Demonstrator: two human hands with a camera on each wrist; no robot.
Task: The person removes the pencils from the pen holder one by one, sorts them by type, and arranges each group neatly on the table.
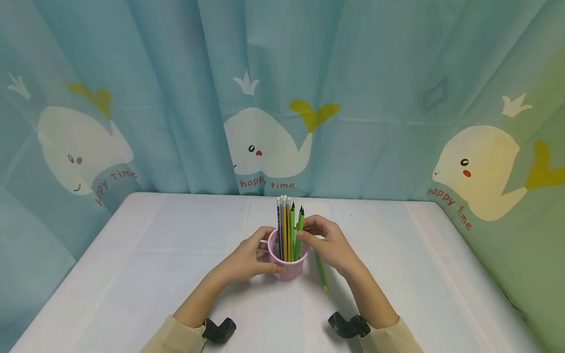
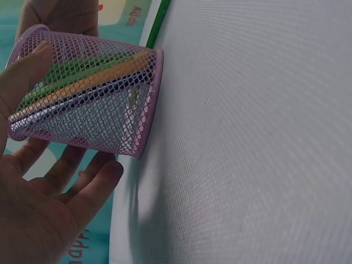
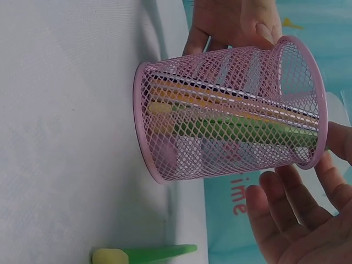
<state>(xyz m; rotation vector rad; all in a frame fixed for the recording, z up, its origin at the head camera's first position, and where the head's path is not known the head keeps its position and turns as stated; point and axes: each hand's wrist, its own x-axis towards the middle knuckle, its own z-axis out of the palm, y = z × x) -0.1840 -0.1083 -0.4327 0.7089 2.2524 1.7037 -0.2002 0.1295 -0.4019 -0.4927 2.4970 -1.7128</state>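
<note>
A pink mesh pencil cup (image 1: pixel 287 272) stands upright on the white table, with several pencils (image 1: pixel 285 230) leaning inside it. My left hand (image 1: pixel 244 257) grips the cup from the left, its thumb across the front and its fingers round the far side. At the cup's right rim, my right hand (image 1: pixel 331 242) pinches a green pencil (image 1: pixel 300 223) between thumb and forefinger; that pencil's lower part is inside the cup. Through the mesh in the right wrist view, yellow-ended green pencils (image 3: pixel 231 127) show. Another green pencil (image 1: pixel 321 272) lies on the table right of the cup.
The white table (image 1: pixel 154 264) reaches back to a blue-green curtain (image 1: pixel 379 73) printed with whales. Black wrist camera mounts (image 1: pixel 219 331) sit at both cuffs, close above the table.
</note>
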